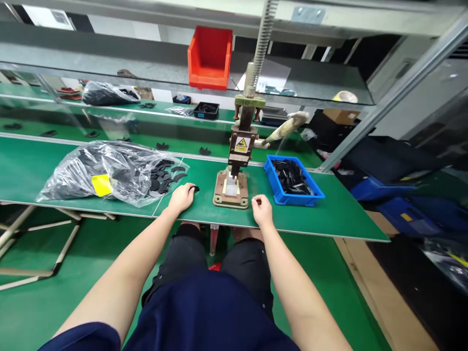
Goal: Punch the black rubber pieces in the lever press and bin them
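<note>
My left hand [182, 198] is closed on a small black curved part [196, 188], whose end sticks out past the fingertips. Beside it, a clear plastic bag [91, 170] with a yellow label lies open, black curved pieces [163, 178] spilling from its mouth. A hand press [239, 151] stands between my hands, with a pale block on its base plate [230, 200]. Just right of that base, my right hand [262, 210] is curled with the fingertips together; whatever is in them is too small to make out. A blue tray [295, 199] of thin black parts sits beyond it.
The press lever [287, 127] juts out to the right. Behind the green bench [340, 222], loose black pieces lie along a strip [204, 151]. A red bin [210, 58] hangs at the shelf above. A slanted metal post [395, 83] rises on the right.
</note>
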A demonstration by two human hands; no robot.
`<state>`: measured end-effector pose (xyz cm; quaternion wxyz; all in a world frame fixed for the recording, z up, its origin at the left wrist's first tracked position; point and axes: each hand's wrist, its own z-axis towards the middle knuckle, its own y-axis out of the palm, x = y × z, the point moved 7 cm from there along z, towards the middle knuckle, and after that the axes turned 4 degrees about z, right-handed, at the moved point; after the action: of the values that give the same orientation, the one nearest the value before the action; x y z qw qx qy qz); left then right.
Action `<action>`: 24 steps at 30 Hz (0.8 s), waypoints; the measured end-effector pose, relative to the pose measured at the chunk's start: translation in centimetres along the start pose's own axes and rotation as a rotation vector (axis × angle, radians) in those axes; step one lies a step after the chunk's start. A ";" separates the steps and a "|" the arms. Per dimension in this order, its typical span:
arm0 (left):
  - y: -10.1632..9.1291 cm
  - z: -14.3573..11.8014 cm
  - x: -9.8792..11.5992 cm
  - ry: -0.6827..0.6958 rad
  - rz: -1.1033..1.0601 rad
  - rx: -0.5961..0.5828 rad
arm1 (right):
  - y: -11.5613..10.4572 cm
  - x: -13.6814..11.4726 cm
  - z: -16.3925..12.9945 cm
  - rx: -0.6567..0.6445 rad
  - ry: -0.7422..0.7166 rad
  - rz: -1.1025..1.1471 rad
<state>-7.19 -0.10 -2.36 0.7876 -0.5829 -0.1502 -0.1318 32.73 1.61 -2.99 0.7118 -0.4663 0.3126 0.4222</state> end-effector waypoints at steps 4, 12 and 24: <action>0.3 -1.0 0.6 0.062 -0.043 -0.024 | -0.2 0.0 -0.2 -0.012 0.009 0.029; -2.1 -2.6 0.5 0.198 -0.235 0.182 | -0.2 1.1 -1.1 -0.037 0.077 0.119; -3.2 -2.2 6.5 0.274 -0.452 0.032 | -1.5 0.6 -1.7 -0.003 0.120 0.294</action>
<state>-2.26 -3.38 2.41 0.7604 -0.4986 -0.1706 -0.3797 34.29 -0.11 -3.53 0.6217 -0.4408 0.4189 0.4937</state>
